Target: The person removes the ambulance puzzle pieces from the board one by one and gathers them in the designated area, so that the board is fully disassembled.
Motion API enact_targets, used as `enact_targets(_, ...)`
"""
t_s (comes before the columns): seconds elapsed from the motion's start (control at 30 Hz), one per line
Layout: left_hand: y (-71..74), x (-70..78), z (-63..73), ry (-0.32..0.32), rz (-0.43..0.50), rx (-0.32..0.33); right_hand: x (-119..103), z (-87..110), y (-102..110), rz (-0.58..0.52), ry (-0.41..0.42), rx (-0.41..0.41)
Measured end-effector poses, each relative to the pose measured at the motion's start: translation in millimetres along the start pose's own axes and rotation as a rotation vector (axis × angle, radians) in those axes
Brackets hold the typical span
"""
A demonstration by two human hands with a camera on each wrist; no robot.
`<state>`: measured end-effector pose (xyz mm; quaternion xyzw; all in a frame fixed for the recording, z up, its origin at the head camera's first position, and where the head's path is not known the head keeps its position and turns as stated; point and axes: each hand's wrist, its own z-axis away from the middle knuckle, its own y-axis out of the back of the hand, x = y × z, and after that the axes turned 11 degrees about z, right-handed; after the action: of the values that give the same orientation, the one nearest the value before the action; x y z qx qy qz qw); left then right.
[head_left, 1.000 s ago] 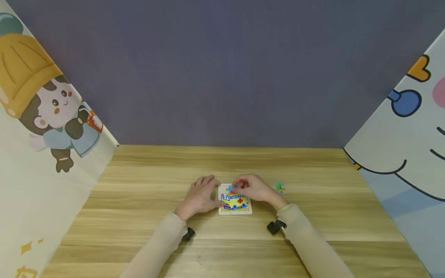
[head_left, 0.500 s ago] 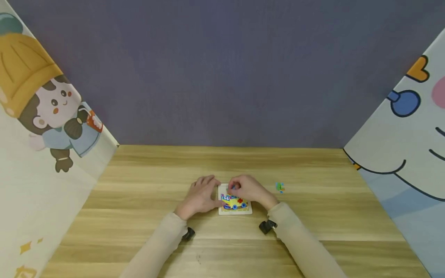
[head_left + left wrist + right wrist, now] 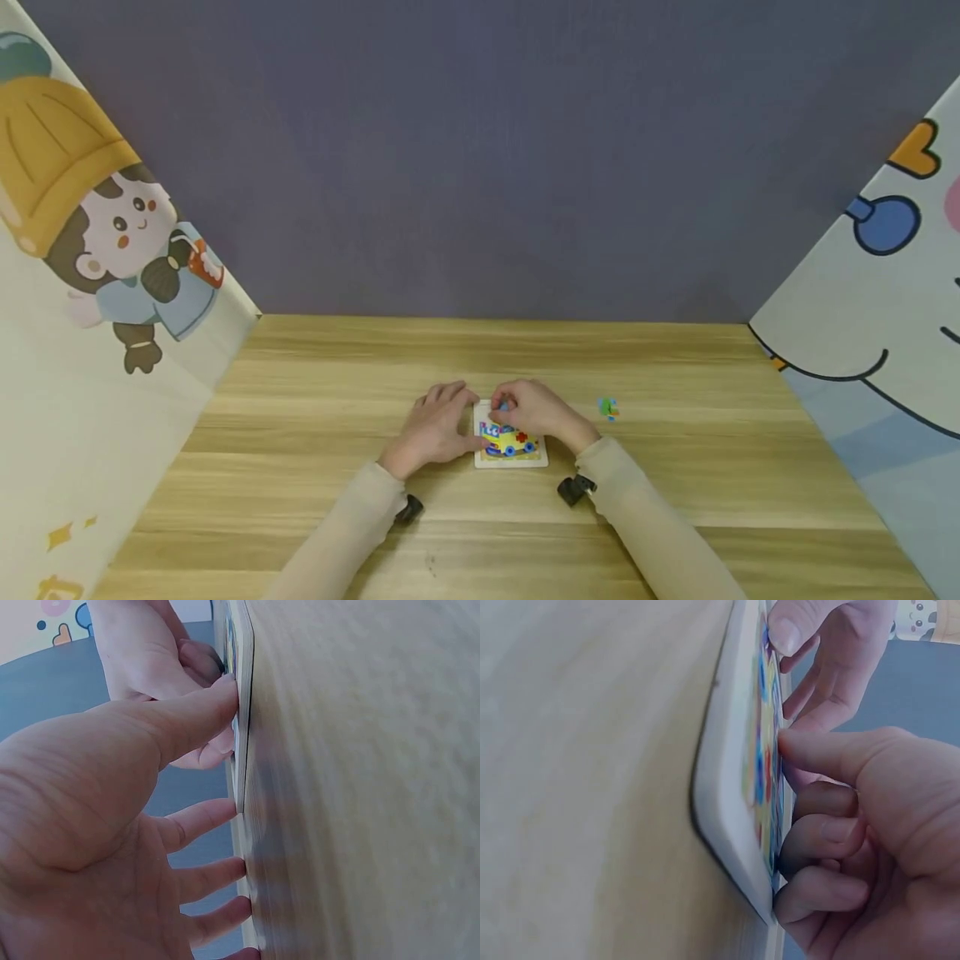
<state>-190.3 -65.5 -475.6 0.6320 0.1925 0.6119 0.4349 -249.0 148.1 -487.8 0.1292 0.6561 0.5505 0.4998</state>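
A small jigsaw puzzle board [image 3: 512,464] with a pale rim and a yellow ambulance picture lies flat on the table. At its left side is my left hand [image 3: 435,427], spread, its thumb pressing the board's edge and its other fingertips resting on the table and at the far corner. My right hand [image 3: 538,410] is over the far part of the board, thumb and index finger pinching a small blue puzzle piece [image 3: 504,407] down at the picture. The fingers mostly cover that piece. In the right wrist view, the remaining right fingers are curled against the board's rim [image 3: 718,787].
A loose green and blue puzzle piece [image 3: 608,407] lies on the wooden table [image 3: 660,467] to the right of the board. A dark wall [image 3: 480,167] stands at the table's far edge, with cartoon-printed panels [image 3: 112,275] at both sides.
My right hand has moved slightly left over the board with the puzzle piece and now stays at the picture's upper left. The left hand has stayed in place.
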Motion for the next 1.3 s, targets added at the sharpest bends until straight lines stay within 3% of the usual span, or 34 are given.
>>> enact_targets(0.37, 1.3, 2.6, 0.7, 0.000, 0.005, 0.005, -1.9, 2.1, -0.3, -0.019, 0.031, 0.039)
enact_targets(0.7, 3.5, 3.2, 0.5, 0.007, 0.013, -0.007, 0.7, 3.3, -0.2, -0.036, 0.002, 0.019)
enact_targets(1.3, 3.4, 4.0, 2.4, 0.009, 0.001, -0.007, -1.0, 3.5, -3.5, 0.015, 0.030, 0.060)
